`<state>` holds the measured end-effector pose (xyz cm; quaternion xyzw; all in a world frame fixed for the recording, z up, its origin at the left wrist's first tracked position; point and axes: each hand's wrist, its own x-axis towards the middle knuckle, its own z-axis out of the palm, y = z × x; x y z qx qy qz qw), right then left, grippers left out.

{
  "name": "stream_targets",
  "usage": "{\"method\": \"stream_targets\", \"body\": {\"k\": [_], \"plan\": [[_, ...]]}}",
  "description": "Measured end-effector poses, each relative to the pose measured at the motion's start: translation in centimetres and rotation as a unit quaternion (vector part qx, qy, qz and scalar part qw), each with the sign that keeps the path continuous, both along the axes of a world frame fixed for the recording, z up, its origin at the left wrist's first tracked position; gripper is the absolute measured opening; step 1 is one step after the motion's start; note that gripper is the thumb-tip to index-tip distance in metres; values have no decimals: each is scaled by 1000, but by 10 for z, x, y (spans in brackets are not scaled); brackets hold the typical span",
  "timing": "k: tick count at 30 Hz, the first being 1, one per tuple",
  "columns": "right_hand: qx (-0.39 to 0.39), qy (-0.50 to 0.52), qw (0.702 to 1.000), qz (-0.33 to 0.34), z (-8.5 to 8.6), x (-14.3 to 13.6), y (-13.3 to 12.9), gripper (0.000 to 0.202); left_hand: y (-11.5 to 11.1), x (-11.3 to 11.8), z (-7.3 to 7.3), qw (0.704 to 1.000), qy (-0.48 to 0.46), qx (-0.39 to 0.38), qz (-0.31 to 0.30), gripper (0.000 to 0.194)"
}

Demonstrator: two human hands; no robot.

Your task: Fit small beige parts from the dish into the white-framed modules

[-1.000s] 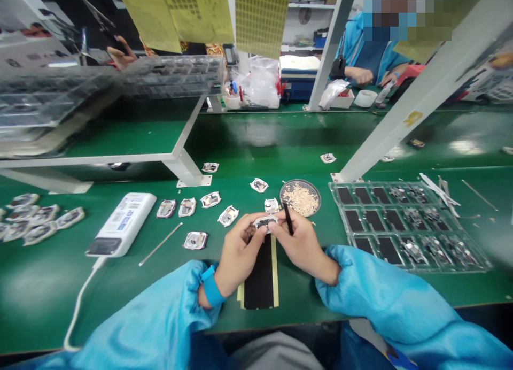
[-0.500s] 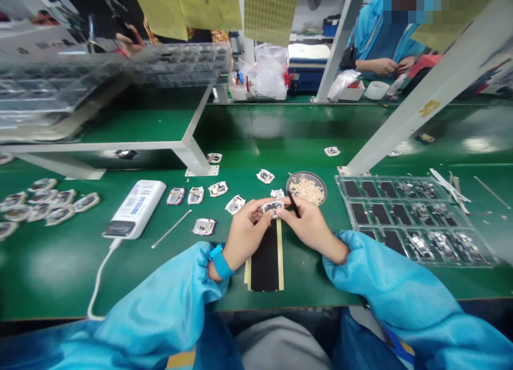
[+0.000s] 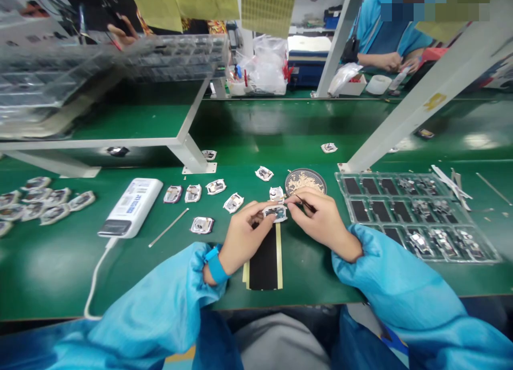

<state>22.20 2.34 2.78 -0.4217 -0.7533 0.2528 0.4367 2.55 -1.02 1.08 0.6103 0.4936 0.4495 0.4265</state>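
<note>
My left hand (image 3: 248,232) pinches a small white-framed part (image 3: 274,214) with dark and green insides, above the top of a black strip with yellow edges (image 3: 263,263). To its right, my right hand (image 3: 318,215) is closed on a thin dark tool (image 3: 305,203), whose end points toward the part. Another white-framed piece (image 3: 276,194) lies just beyond the held one. A round dish (image 3: 292,178) of beige bits is partly hidden behind my right hand.
Several similar framed pieces (image 3: 201,225) lie to the left, near a white power bank (image 3: 131,207) with a cable. A clear compartment tray (image 3: 420,196) sits at the right. Metal posts (image 3: 417,81) and a shelf (image 3: 132,113) stand beyond. A person's hands (image 3: 390,61) show at the back.
My right hand has moved slightly right, off the part, and the dark tool now lies flatter. The held part is tilted more toward the camera. The whole view has shifted slightly.
</note>
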Motion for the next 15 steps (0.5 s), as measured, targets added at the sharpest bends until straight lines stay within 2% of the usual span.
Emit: {"method": "stream_targets", "body": {"k": [4, 10, 15], "plan": [[3, 3, 1000, 0, 5, 3, -1, 9, 0, -1, 1, 997, 58, 53, -8, 25], [27, 18, 993, 111, -6, 3, -3, 10, -1, 1, 3, 991, 99, 93, -9, 27], [63, -13, 989, 134, -12, 6, -1, 16, -1, -1, -1, 989, 111, 100, -11, 27]]}}
